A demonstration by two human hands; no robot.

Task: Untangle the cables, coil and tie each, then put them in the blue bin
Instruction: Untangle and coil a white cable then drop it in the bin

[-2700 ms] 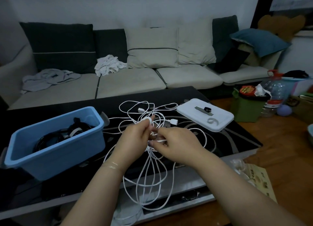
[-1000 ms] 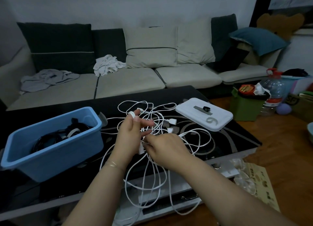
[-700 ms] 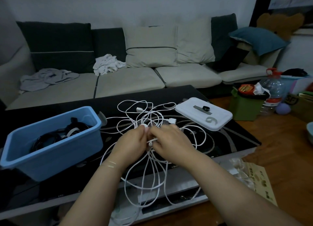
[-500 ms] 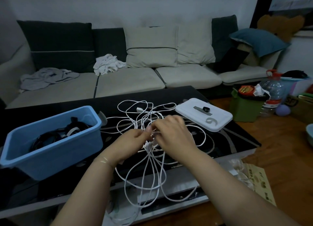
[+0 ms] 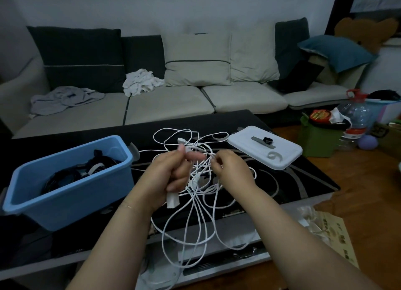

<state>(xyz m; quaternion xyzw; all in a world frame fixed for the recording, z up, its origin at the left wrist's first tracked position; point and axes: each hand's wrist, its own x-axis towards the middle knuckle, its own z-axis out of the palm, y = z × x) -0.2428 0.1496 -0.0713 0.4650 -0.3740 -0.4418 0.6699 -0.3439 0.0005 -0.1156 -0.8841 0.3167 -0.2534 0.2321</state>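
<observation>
Since half a second ago, both hands have drawn slightly apart, stretching the tangle between them. Left hand (image 5: pixel 171 174) is curled into a fist around several strands of the white cables (image 5: pixel 195 205), a white plug hanging just below it. Right hand (image 5: pixel 232 170) pinches a strand between bent fingers. Loops hang from both hands over the front edge of the black bench (image 5: pixel 303 176); more lie on its top behind them. To the left on the bench stands the blue bin (image 5: pixel 65 194), holding dark coiled cables. To the right lies a white lid (image 5: pixel 264 150).
</observation>
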